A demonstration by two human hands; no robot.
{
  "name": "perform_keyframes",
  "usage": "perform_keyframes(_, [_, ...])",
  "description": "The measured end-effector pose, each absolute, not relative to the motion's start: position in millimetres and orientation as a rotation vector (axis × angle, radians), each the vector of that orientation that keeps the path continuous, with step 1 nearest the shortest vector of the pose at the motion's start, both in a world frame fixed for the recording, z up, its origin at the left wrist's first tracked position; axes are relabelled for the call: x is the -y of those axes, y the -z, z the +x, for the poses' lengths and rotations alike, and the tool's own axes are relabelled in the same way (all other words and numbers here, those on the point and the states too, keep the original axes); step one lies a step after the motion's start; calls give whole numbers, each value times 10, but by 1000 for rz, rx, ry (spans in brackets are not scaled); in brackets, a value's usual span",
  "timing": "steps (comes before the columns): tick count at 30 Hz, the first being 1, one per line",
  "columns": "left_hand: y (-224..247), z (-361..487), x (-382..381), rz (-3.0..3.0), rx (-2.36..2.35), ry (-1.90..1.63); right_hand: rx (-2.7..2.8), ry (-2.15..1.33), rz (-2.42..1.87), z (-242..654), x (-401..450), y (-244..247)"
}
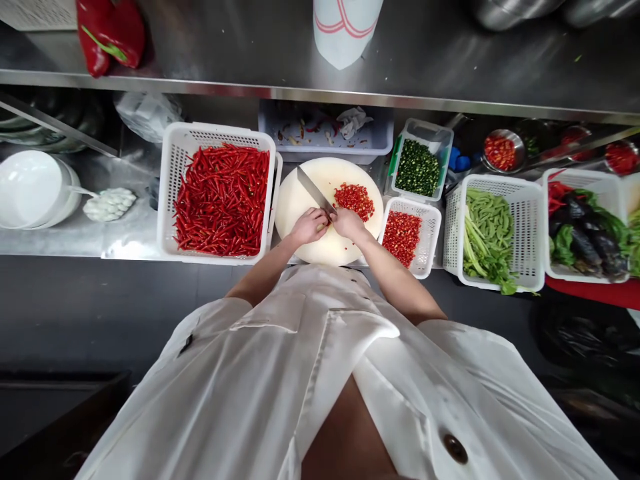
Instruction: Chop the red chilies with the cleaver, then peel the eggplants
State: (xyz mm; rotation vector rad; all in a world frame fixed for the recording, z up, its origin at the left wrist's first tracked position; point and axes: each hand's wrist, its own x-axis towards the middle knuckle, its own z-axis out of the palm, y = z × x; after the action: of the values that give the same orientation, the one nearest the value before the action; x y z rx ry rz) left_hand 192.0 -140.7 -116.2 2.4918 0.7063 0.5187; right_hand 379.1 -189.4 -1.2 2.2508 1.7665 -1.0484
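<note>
Steel knife (314, 189): grips it in right hand (349, 223), curls left hand (310, 225) alongside, hold unclear; has chopped chillies (355, 200) beyond right hand, likely freeing space.

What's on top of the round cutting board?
On the cutting board: chopped red chili at right, a knife in the right hand, and the left hand close by it. The surface beneath them is covered; whether the left hand holds anything is unclear.
</note>
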Motion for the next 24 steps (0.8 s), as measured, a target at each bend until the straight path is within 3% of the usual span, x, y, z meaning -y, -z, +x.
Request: perform_keyframes(24, [1205,1864,1362,2494,-794,-488,-1757,1065,2315,3652,1829,155])
